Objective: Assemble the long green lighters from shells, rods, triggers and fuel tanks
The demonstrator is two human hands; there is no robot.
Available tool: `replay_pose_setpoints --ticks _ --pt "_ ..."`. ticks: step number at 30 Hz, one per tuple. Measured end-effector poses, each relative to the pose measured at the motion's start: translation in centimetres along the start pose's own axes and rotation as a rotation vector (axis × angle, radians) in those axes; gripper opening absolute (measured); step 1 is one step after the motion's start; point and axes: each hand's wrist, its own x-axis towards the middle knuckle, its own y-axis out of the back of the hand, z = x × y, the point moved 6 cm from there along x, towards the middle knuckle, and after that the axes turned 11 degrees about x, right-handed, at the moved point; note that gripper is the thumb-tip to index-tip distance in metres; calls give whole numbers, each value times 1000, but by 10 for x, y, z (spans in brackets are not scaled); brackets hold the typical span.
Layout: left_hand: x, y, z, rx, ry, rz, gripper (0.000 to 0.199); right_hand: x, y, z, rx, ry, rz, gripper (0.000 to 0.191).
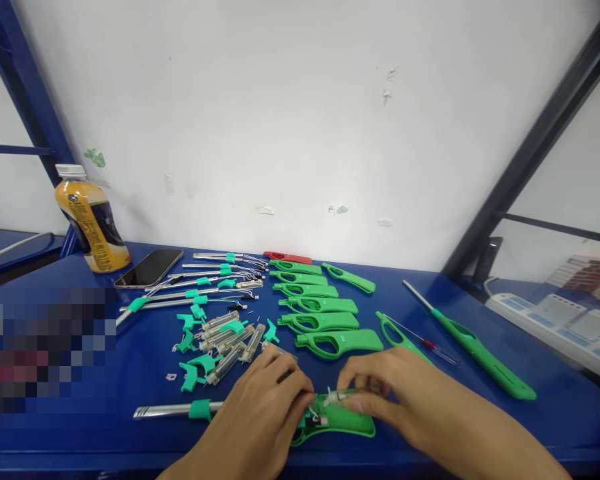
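Note:
A green lighter handle shell (345, 421) lies near the front edge of the blue table (105, 387). My left hand (265, 407) rests on its left end, fingers pinching small parts there. With its fingertips, my right hand (380, 387) presses a clear fuel tube (341, 397) onto the shell. A metal tube with a green collar (175, 410) sticks out to the left from under my left hand.
Several green handle shells (320, 307) lie in a row behind my hands, beside clear tubes and green triggers (215, 340) and metal tubes (205, 280). An assembled green lighter (473, 347), a screwdriver (425, 341), a phone (149, 268) and an orange bottle (91, 223) also lie there.

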Motion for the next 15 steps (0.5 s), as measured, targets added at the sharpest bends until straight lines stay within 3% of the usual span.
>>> replay_pose_setpoints --ticks 15 --pt "-2 2 2 33 -32 6 21 4 -2 -9 -6 40 -5 7"
